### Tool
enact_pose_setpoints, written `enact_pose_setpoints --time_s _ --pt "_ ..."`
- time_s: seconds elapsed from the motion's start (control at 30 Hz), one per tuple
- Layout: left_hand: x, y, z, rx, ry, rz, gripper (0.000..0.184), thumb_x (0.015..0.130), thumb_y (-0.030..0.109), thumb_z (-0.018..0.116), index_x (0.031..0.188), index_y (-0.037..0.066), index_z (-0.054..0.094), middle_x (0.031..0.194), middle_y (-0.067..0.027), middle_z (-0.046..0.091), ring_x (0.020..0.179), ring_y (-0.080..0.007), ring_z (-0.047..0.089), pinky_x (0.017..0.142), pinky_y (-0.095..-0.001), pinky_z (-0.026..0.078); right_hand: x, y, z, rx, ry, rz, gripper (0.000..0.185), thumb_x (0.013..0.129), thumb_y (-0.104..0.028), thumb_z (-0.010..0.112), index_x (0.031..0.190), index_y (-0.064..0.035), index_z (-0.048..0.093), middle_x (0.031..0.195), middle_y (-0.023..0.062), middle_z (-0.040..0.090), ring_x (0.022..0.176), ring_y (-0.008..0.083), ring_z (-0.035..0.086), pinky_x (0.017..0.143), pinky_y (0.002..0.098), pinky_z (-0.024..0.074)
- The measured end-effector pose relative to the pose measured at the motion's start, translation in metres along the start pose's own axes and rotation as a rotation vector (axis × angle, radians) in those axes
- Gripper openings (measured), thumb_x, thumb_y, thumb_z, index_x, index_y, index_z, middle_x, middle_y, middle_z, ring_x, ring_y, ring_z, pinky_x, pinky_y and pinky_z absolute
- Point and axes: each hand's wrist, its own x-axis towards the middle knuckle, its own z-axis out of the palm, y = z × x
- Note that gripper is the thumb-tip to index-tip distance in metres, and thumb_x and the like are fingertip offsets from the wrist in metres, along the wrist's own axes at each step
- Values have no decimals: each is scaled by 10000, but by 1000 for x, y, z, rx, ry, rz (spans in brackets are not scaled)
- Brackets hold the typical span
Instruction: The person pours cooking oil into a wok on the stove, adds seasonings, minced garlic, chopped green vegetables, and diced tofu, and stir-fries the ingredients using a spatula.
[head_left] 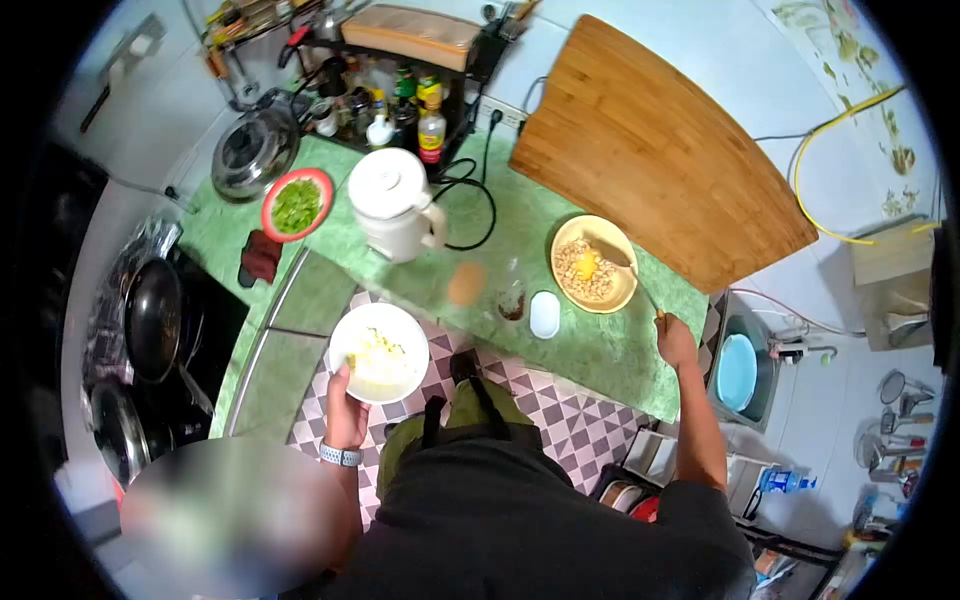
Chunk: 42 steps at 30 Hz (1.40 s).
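Observation:
My left hand point(347, 408), with a watch on the wrist, grips the rim of a white bowl point(412, 378) held over the floor in front of the counter. Pale chopped bits with some green lie in that bowl. My right hand point(678, 341) is closed around the handle end of a long-handled spatula point(648, 292). Its broad head rests inside a yellow bowl point(563, 283) on the counter. In the yellow bowl is a pale, lumpy minced mixture point(585, 282) with an egg yolk-coloured patch on top. A small white oval dish point(545, 315) sits beside it.
On the green counter point(500, 270) stand a white electric pitcher point(388, 195) and a red-rimmed plate point(268, 215) of chopped greens. A large wooden board point(660, 150) leans at the back. Bottles crowd a rack point(460, 110). A wok point(155, 320) is on the left; a blue basin point(737, 372) sits right.

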Motion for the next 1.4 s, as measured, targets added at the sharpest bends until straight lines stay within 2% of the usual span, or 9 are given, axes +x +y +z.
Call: enact_pose_setpoints --time_s 0.1,0.17,0.3,0.43,0.63,0.73,0.97,1.13,1.4 --pt "-13 13 -29 7 7 28 507 975 433 515 1248 7 547 1072 -58 665 849 -94 636 595 -203 469 -13 11 13 -47 -2 -106 320 973 -274 501 916 25 600 899 293 629 913 474 587 777 538 457" --pt "-29 29 -21 1 92 99 461 980 425 506 1180 17 582 977 -14 667 773 -64 610 533 -171 421 -18 26 27 88 190 -345 309 978 -260 506 978 28 616 822 247 651 760 411 640 696 484 490" --pt "-46 44 -58 13 99 131 464 962 435 547 1152 13 578 1039 -51 659 854 -73 620 655 -198 480 -76 -52 -38 564 -139 52 286 1012 -308 501 1029 -47 616 630 -26 437 481 62 404 441 248 337" --pt "-71 63 -79 -97 138 153 442 988 384 531 1220 9 520 1193 -82 612 1037 -100 586 858 -267 494 -90 -62 -41 656 -66 102 227 1016 -285 499 1070 -76 569 638 -35 443 442 50 355 383 238 274" --pt "-95 86 -117 -64 168 234 411 989 412 520 1212 67 541 1114 -6 610 945 -67 549 782 -234 442 -163 -173 -124 952 -196 -7 208 1030 -282 493 1081 -99 579 630 -56 441 436 15 328 378 206 248" --pt "-103 96 -134 -62 217 270 424 982 446 518 1186 77 560 1054 10 603 847 -47 511 724 -234 416 -202 -251 -152 871 -235 -93 218 1030 -258 487 1118 -84 585 615 -49 436 436 26 332 380 209 251" --pt "-128 134 -157 -49 292 367 489 980 485 491 1198 56 577 1127 -39 625 1025 -88 588 847 -244 464 -242 -419 -137 560 -567 -689 221 1018 -148 480 1152 -10 588 651 19 491 528 92 441 494 243 379" --pt "-158 151 -191 -18 398 452 561 982 521 466 1236 33 573 1101 -35 632 984 -82 593 804 -242 478 -272 -508 -118 156 -217 -1315 207 954 -101 545 1135 -5 566 851 225 618 755 425 605 664 471 476" --pt "-203 164 -239 -79 583 594 575 989 508 465 1224 -6 565 1130 -76 616 1004 -129 596 817 -281 505 -320 -588 -100 -10 -264 -1531 137 960 -122 527 1041 -13 545 886 244 634 808 455 603 672 515 476"
